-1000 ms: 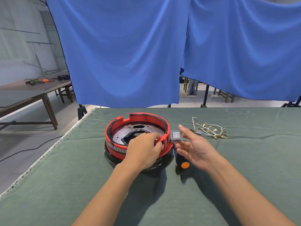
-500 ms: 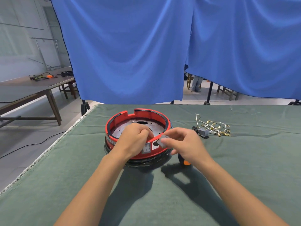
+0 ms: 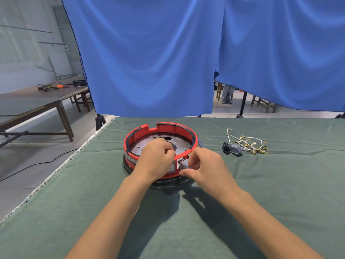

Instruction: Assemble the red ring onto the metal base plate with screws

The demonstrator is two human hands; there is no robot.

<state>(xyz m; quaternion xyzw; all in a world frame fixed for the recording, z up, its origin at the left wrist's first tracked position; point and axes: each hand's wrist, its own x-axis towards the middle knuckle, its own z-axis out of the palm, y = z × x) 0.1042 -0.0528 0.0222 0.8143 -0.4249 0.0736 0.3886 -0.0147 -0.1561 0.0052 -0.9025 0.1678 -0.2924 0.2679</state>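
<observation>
A blue curtain (image 3: 149,62) hangs behind a surface (image 3: 261,193) under a green felt cloth. On it, centre and a little left, sits the ring (image 3: 162,128) — red plastic, a low round wall with a notch at its far side and dark trim along the lip. It stands around the plate (image 3: 183,144), a dull metal disc pierced with holes and one larger dark opening.

Both hands meet at the ring's near wall, straight ahead of the person. The left hand (image 3: 155,161) curls over the rim with its fingertips together inside; whether it pinches a screw I cannot tell. The right hand (image 3: 203,166) pinches a small grey square part (image 3: 183,164) against the outside of the wall, just right of the left hand — it is the nearer hand to that spot. The ring is round, with no long axis; the work appears to turn on lining the grey part up with the wall.

Far right lies a bundle of wires (image 3: 248,142) with brass terminals, beside a grey block (image 3: 235,149).
</observation>
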